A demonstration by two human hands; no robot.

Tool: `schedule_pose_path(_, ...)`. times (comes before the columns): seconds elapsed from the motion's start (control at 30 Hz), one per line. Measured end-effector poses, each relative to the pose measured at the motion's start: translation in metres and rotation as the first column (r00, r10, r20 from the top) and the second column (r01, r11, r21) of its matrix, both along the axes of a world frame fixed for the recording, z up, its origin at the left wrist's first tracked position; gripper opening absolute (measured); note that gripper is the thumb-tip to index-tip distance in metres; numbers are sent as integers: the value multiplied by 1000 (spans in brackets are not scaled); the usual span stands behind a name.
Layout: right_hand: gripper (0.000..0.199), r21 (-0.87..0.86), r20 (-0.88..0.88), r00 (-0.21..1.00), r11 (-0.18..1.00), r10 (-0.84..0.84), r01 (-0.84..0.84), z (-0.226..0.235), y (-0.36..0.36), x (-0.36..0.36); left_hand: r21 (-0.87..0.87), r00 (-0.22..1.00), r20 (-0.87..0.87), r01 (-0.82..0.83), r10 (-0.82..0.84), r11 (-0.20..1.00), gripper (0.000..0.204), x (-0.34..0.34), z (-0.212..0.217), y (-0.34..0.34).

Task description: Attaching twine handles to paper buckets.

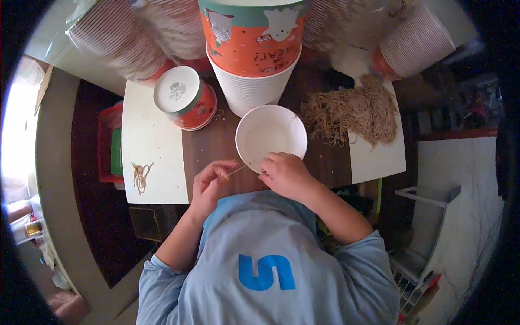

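Note:
A white paper bucket (273, 115) stands in front of me with its open top toward me. My right hand (288, 174) is closed at its near right rim, the fingertips pinched over the edge. A thin tan string (237, 171) runs from the near rim to my left hand (214, 180), which pinches it just left of the bucket. The string's end at the rim is partly hidden by my right fingers. I cannot make out whether those fingers also hold the string.
Behind the bucket rises a tall stack of paper buckets (254, 46). An orange lidded bucket (197, 111) stands to its left. A tangled heap of tan string (355, 111) lies right; a small bundle of strings (141, 177) lies left. Wrapped bucket stacks (116, 40) line the back.

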State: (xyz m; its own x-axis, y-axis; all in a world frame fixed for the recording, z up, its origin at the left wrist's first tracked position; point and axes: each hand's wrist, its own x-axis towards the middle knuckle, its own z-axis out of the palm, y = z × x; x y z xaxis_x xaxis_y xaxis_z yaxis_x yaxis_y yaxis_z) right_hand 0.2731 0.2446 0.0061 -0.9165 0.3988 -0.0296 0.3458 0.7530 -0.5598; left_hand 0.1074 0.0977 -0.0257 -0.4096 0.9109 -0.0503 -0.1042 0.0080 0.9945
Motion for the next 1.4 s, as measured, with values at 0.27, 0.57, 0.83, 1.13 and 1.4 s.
schedule_pose_path(0.27,12,-72,-154,983,991,103,-115,21,18,-16,-125,939,327,154,-106,980,15,8,-1,24)
schedule_pose_path(0.57,11,77,-514,852,983,-103,165,11,21,-40,-156,967,218,166,-130,974,9,8,4,27)
schedule_pose_path(0.83,11,-94,-325,944,995,-48,18,-4,-1,-5,-153,943,309,176,-122,972,3,-1,1,25)
schedule_pose_path(1.13,12,17,-364,929,997,-63,74,-25,-12,-16,-156,954,257,200,-155,967,4,-4,6,26)
schedule_pose_path(1.4,10,-368,-165,915,884,-368,289,-20,-59,-8,-275,998,8,-65,70,959,7,19,7,6)
